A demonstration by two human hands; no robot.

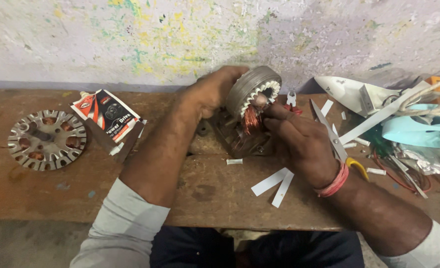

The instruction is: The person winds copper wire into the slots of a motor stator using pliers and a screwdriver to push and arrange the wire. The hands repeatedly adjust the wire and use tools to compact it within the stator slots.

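Both hands, left [212,92] and right [299,141], clamped on stator core [253,92], its slots seemingly copper-filled.

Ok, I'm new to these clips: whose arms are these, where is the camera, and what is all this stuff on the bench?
There is no machine here. A person wears a camera on the head, so the one picture looks down at their own two arms over a wooden bench set against a paint-spattered wall.

The left hand grips a round metal motor core with white liners in its slots. The right hand, with a red thread at the wrist, presses its fingertips at the copper wire hanging from the core's middle.

On the bench lie a flat slotted metal disc at the left, a red, black and white packet beside it, white paper strips near the front, and scissors with a yellow handle behind the right wrist. A tangle of cords and pale blue tape sits at the far right.
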